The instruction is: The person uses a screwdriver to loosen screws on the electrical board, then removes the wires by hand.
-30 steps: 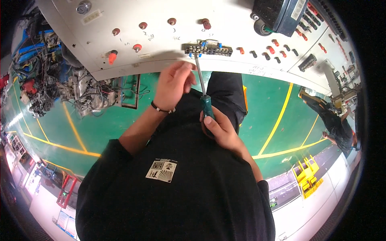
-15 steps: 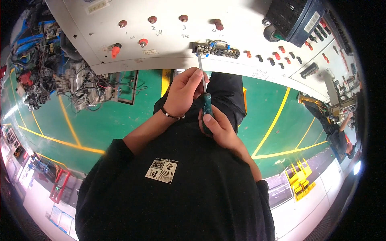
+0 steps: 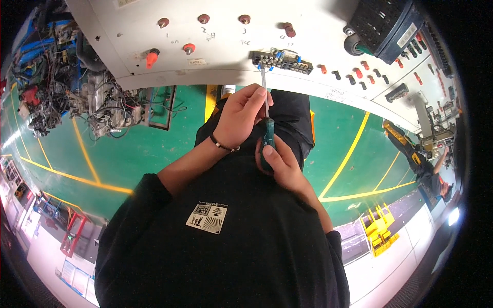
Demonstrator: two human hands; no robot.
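My right hand [image 3: 280, 159] is closed round the dark green handle of a screwdriver [image 3: 267, 136]. Farther up, my left hand [image 3: 241, 114] pinches the metal shaft between thumb and fingers. The shaft points away from me, its tip at the left part of a black terminal block [image 3: 282, 62] on the white panel. Whether the tip sits in a screw is too small to tell. Small blue wire ends stick out of the block along its edges.
Red knobs [image 3: 204, 19] and red and black sockets [image 3: 352, 79] dot the panel. A black box [image 3: 382, 25] stands at the upper right. An engine with tangled wiring [image 3: 102, 97] is at the left. Another person [image 3: 431, 174] works at the far right. The green floor [image 3: 339, 154] has yellow lines.
The panel and terminal block have shifted slightly to the right in view. Both hands and the screwdriver have moved a little right too, keeping the same grip.
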